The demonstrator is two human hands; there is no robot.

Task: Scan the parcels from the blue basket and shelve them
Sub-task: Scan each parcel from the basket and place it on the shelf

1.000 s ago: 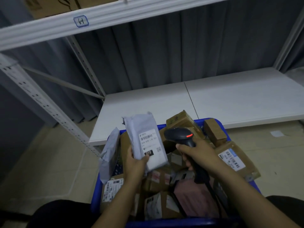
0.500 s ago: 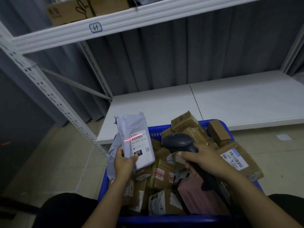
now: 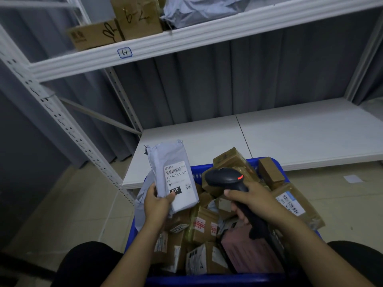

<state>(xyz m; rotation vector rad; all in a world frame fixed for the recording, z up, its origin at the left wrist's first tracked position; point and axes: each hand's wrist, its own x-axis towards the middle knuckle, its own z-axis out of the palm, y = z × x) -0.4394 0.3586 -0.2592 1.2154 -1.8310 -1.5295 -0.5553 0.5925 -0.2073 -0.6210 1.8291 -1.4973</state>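
My left hand [image 3: 155, 206] grips the lower end of a grey plastic mailer [image 3: 171, 173], held upright above the blue basket [image 3: 267, 161]. Its white label with a barcode and "010" faces me. To its right, my right hand [image 3: 253, 200] holds a black barcode scanner [image 3: 224, 179] by the handle, head pointed at the mailer, a red light on top. Several brown cardboard parcels and a pink one [image 3: 250, 253] fill the basket below both hands.
A white lower shelf [image 3: 290, 133] lies bare just behind the basket. The upper shelf [image 3: 186, 41], labelled with a blue tag, carries cardboard boxes [image 3: 116, 25] and a grey bag [image 3: 199, 9]. A perforated white upright [image 3: 62, 125] stands at the left. My knees flank the basket.
My view has tilted upward, bringing the upper shelf's boxes into sight. The red scan line seen on the mailer's label half a second ago is gone. Both hands keep their hold.
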